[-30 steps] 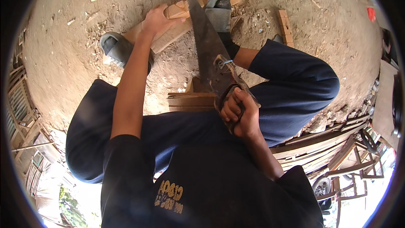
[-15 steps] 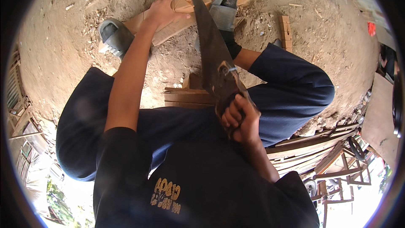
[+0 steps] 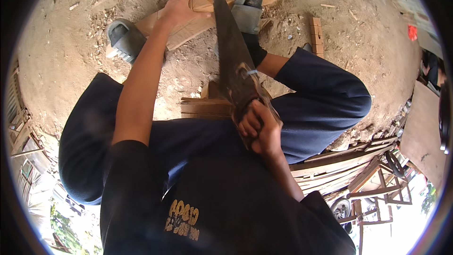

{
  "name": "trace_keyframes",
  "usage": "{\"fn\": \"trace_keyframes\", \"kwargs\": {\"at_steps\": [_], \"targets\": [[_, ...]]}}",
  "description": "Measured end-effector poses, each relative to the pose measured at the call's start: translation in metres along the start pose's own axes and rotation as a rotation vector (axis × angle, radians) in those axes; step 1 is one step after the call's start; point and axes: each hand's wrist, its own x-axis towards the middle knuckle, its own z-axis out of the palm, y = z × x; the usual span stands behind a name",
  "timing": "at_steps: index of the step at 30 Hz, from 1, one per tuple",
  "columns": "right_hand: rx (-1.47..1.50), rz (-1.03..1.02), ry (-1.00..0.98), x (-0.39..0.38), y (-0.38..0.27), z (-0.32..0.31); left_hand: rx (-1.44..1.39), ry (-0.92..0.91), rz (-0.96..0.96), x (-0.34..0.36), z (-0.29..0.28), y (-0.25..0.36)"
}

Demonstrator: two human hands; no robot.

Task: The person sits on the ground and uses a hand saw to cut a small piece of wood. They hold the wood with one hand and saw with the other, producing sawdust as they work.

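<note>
My right hand (image 3: 261, 126) is wrapped round the worn wooden handle of a handsaw (image 3: 231, 38). Its dark blade points away from me, and its far end passes beside a short wooden block (image 3: 202, 2) with lines marked across it. On that block my left hand (image 3: 180, 10) presses down and grips, the thumb stretched toward the blade; some of its fingers are hidden. Beneath lies a longer wooden board (image 3: 188, 33), flat on the ground. My sandalled feet rest on the board at both ends. Whether the teeth touch the block cannot be made out.
A notched wooden strip (image 3: 316, 35) lies on the dirt floor to the right. More wooden pieces (image 3: 203, 107) sit between my legs. Stacked slats (image 3: 339, 167) and a wooden frame (image 3: 377, 193) are at the lower right. Wood scraps and chips dot the ground.
My right hand and the saw have shifted a little forward and to the left. My left hand stays on the block. The whole view has moved slightly.
</note>
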Motion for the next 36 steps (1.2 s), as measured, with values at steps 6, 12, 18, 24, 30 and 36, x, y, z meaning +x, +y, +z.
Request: {"fn": "trace_keyframes", "kwargs": {"at_steps": [6,12,18,24,30,36], "targets": [[-0.015,0.041,0.036,-0.038,-0.012,-0.002,0.026,0.011,-0.032,-0.008,0.001,-0.007],[-0.042,0.004,-0.006,-0.017,0.001,-0.008,0.023,-0.016,0.004,-0.002,-0.005,0.000],[-0.049,0.034,0.019,-0.031,-0.008,-0.015,0.026,-0.008,-0.005,-0.002,0.002,-0.005],[-0.082,0.024,0.002,-0.046,-0.004,-0.015,0.049,-0.024,-0.001,0.000,-0.004,-0.007],[0.023,0.001,-0.026,-0.009,-0.006,-0.005,0.023,0.015,0.013,0.002,0.003,0.004],[-0.059,0.054,0.019,-0.054,-0.014,-0.011,0.072,0.035,-0.019,-0.001,-0.003,-0.007]]}}
